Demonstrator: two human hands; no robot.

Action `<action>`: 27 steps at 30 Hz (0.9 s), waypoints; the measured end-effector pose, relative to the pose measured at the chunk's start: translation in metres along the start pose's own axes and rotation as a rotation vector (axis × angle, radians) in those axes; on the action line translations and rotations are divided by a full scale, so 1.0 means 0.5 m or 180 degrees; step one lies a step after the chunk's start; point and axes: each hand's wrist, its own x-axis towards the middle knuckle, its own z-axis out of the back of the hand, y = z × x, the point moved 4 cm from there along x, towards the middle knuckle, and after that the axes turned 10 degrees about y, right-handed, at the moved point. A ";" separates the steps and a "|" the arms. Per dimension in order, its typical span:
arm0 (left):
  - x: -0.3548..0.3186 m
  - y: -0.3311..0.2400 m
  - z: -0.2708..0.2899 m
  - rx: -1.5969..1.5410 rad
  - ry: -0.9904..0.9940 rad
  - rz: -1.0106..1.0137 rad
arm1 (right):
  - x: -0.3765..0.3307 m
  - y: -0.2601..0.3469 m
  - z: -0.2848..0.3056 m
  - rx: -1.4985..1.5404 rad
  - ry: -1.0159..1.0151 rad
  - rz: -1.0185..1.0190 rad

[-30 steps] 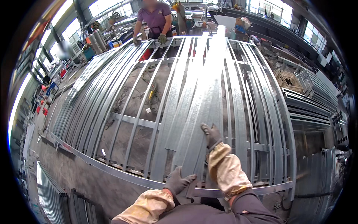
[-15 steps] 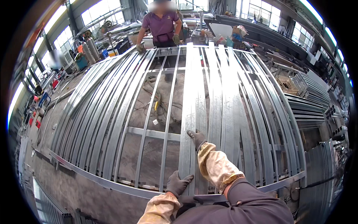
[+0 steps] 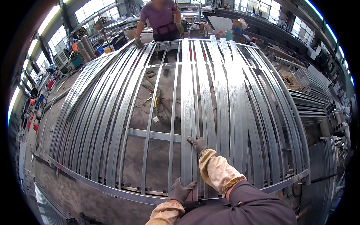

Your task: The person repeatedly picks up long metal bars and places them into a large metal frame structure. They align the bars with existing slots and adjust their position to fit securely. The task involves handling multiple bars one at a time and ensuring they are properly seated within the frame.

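Observation:
A long galvanized metal tube (image 3: 186, 112) runs away from me across a metal frame (image 3: 138, 197). My left hand (image 3: 181, 190), in a dark grey glove, is closed around its near end, thumb on top. Further up, my gloved right hand (image 3: 197, 145) grips the right edge of the tube, its fingertips resting on the top face. A narrower bar lies close along the right side of this tube. Several more flat tubes (image 3: 222, 123) lie to the right, some at a slant. A thin bar (image 3: 173, 123) stands apart on the left.
At the far side a person in a purple shirt (image 3: 159, 18) rests a gloved hand (image 3: 138, 42) on the frame. Many metal tubes (image 3: 101, 116) fill its left side. Cables (image 3: 159, 101) lie on the floor below. Stacked tubes (image 3: 307, 108) and a crate (image 3: 290, 80) are at right.
My view has tipped slightly downward. Gaps now show between the tubes just right of my hands, where they lay closer. Both hands keep their hold, the right slightly lower in view.

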 end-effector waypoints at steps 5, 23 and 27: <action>-0.007 0.030 0.016 -0.0101 -0.0107 0.0091 | -0.035 0.053 -0.055 -0.0003 0.0177 -0.0120; 0.084 0.154 0.074 0.0534 0.0363 -0.0157 | -0.059 -0.075 -0.141 -0.0272 0.0228 -0.1087; 0.066 0.167 0.162 0.0167 -0.0620 -0.0978 | -0.076 -0.079 -0.133 -0.0568 -0.0245 -0.0991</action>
